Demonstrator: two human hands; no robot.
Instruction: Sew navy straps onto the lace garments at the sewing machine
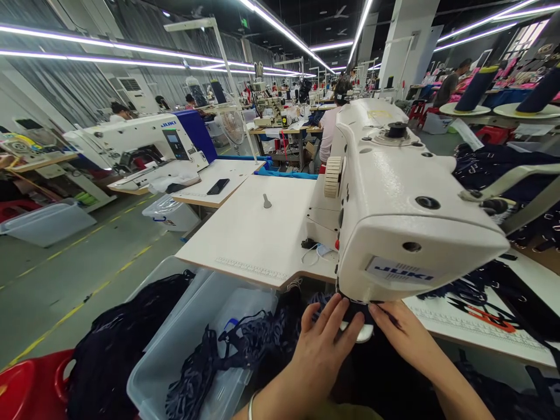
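Note:
A white JUKI sewing machine [420, 245] stands right in front of me. Under its head, a piece of dark navy fabric [366, 315] lies over the narrow white bed [364, 333]. My left hand [321, 344] holds the fabric's left side, fingertips pressed onto it close below the machine head. From the right, my right hand [405, 332] grips the same piece, its fingers partly hidden beneath the head. The needle and presser foot are hidden from view.
Left of my hands, a clear plastic bin [149, 373] holds navy straps [196, 367]. A white table [245, 227] carries a small grey metal piece [266, 201] and a phone [217, 186]. Orange-handled scissors [490, 315] lie at right. A red stool [26, 385] stands lower left.

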